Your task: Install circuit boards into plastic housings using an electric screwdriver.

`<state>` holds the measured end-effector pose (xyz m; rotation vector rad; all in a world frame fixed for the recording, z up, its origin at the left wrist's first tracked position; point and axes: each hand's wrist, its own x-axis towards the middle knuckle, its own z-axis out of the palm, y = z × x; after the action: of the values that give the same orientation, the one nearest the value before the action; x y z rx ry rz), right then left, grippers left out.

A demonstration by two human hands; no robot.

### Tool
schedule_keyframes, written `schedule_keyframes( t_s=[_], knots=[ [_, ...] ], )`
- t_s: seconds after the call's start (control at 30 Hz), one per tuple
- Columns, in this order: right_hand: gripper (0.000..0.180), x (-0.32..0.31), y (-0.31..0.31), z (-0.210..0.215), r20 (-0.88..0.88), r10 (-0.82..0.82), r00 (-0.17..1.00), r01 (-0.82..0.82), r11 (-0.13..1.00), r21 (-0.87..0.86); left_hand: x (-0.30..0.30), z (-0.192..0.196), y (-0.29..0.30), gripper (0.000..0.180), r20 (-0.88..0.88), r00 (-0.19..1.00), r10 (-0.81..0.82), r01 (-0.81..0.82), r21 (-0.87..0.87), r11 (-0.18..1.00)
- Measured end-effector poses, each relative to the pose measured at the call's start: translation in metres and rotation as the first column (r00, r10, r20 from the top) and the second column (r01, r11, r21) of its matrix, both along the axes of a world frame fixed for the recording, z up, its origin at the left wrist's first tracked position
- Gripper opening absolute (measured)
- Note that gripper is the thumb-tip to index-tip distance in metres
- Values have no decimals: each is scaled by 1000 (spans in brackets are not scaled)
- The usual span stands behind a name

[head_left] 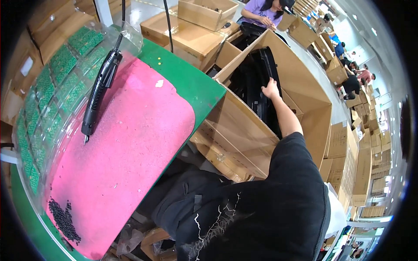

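My right arm stretches into a tall open cardboard box (244, 117) beside the bench. There my right hand (271, 89) is closed on the edge of a long black plastic housing part (264, 65), thumb on the near side. More dark plastic parts (241, 80) lie in the box next to it; their shapes are hard to make out. My left hand is out of the picture. A black electric screwdriver (101, 93) hangs on its cord above the pink mat (143, 126), bit pointing down.
On the green bench (174, 78), green circuit boards (65, 61) lie in clear trays at left. A pile of small black screws (64, 221) sits on the mat's near corner. Cardboard boxes (187, 32) stand behind. A person in purple (261, 13) works beyond the box; others are farther right.
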<state>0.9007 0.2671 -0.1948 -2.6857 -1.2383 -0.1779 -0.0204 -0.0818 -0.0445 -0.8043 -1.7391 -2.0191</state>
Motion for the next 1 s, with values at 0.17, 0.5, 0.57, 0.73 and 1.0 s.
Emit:
schedule_keyframes(
  t_s=[0.17, 0.5, 0.57, 0.73, 1.0],
  knots=[
    [29, -67, -6, 66, -60, 156, 986, -162, 979, -120, 67, 57, 41, 12, 322, 827, -462, 450, 114, 886],
    [54, -212, -56, 195, 175, 797, 578, -806, 524, 277, 99, 31, 91, 16, 259, 825, -502, 564, -345, 750],
    [41, -259, -69, 221, 152, 912, 381, -924, 377, 55, 117, 34, 107, 16, 248, 761, -600, 648, -344, 679],
    [20, -351, -51, 241, 182, 955, -235, -963, -203, -175, 148, 50, 125, 34, 337, 577, -744, 815, -284, 504],
    [22, -523, -49, 259, -13, 642, -767, -631, -758, -165, 132, 45, 117, 15, 320, 651, -689, 757, -351, 552]
  ],
)
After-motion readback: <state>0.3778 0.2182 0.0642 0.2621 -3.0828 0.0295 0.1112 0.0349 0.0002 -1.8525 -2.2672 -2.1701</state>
